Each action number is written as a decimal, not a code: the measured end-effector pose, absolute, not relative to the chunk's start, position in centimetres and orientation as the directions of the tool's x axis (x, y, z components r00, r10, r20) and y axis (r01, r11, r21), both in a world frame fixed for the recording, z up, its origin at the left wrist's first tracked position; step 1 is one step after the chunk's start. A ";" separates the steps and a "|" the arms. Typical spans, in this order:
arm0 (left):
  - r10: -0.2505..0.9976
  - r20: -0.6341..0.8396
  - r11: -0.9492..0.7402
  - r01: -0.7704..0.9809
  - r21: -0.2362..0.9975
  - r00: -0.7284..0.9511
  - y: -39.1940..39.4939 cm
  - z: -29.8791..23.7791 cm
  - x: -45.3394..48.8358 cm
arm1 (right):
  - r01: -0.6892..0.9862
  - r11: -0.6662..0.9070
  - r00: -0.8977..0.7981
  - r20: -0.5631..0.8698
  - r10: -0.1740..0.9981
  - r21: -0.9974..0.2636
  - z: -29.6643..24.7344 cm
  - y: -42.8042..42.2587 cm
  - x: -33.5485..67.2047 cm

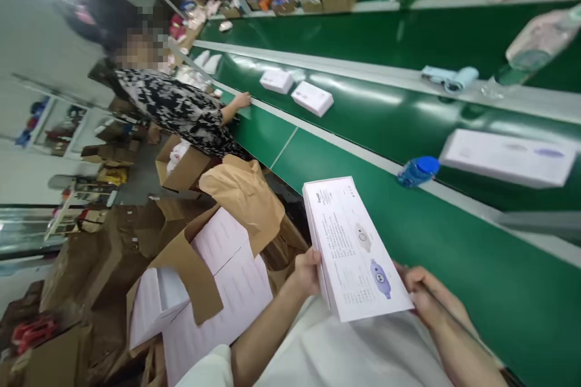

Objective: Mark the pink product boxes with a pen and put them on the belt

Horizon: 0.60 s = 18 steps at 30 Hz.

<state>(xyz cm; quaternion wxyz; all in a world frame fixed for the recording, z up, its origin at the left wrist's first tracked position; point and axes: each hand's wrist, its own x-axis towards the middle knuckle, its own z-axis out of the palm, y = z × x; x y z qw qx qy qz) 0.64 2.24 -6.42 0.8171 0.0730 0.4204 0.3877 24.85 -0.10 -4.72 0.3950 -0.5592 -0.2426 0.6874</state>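
Note:
I hold a flat white printed product box (356, 248) with both hands just in front of my body, at the near edge of the green workbench (476, 266). My left hand (308, 271) grips its left side with the fingers curled behind it. My right hand (422, 296) holds its lower right corner, fingers closed under the box. The box face shows small print and two product pictures.
An open cardboard carton (200, 278) of the same white boxes stands at my left. On the green conveyor (390, 103) lie more white boxes (312, 98) (508, 157). A blue-capped bottle (418, 170) lies on the bench. A co-worker in a patterned top (181, 109) reaches onto the belt.

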 end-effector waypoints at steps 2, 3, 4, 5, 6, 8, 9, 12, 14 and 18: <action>0.747 -0.594 0.628 -0.611 0.482 0.300 3.2 -7.4 1.0 | -0.332 -0.631 -0.191 -0.605 0.773 -0.701 -6.3 0.9 24.2; 0.769 -0.573 0.603 -0.622 0.500 0.284 3.6 -7.9 1.2 | -0.359 -0.672 -0.232 -0.635 0.737 -0.648 -6.9 1.4 23.8; 0.790 -0.550 0.576 -0.634 0.515 0.271 4.0 -8.4 1.3 | -0.383 -0.713 -0.267 -0.669 0.694 -0.588 -7.5 2.0 23.5; 0.808 -0.527 0.552 -0.649 0.524 0.262 4.4 -8.9 1.4 | -0.399 -0.749 -0.294 -0.701 0.650 -0.528 -8.0 2.5 23.3; 0.826 -0.505 0.526 -0.666 0.529 0.251 4.8 -9.4 1.5 | -0.408 -0.775 -0.311 -0.725 0.614 -0.482 -8.4 3.2 23.1; 0.859 -0.471 0.460 -0.704 0.541 0.199 5.8 -10.4 1.8 | -0.414 -0.800 -0.321 -0.752 0.575 -0.435 -9.3 4.9 23.1; 0.872 -0.462 0.424 -0.717 0.553 0.159 6.5 -10.9 1.9 | -0.410 -0.805 -0.319 -0.760 0.566 -0.428 -9.8 6.0 23.2; 0.882 -0.470 0.350 -0.720 0.599 0.038 8.6 -12.1 1.8 | -0.342 -0.816 -0.297 -0.770 0.564 -0.466 -11.1 10.3 23.4; 0.847 -0.529 0.358 -0.684 0.636 -0.049 9.3 -12.2 1.2 | -0.258 -0.783 -0.239 -0.748 0.619 -0.566 -12.1 13.5 22.8; 0.745 -0.615 0.487 -0.421 0.766 -0.257 5.1 -10.2 -0.3 | -0.118 -0.690 -0.106 -0.682 0.724 -0.714 -15.0 20.1 18.8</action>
